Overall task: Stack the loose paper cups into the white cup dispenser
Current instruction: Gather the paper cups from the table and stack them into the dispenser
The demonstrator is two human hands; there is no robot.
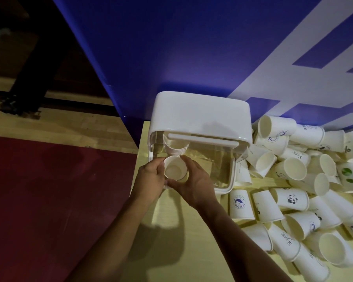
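One paper cup (175, 167) — clasped upright between left hand (151, 180) and right hand (194, 184) at the dispenser (200, 117). Loose cups (304, 190) lay heaped alongside.

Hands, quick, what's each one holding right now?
Left hand: grips the paper cup from its left side.
Right hand: grips the same paper cup, in front of the white cup dispenser.

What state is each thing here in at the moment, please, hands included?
white cup dispenser: stands on the table, with a nested stack inside at its left.
held cup: mouth towards the camera, at the dispenser's near left corner.
loose cups: heaped on their sides to the right of the dispenser, unstacked.
left hand: grips the held cup.
right hand: grips the held cup.
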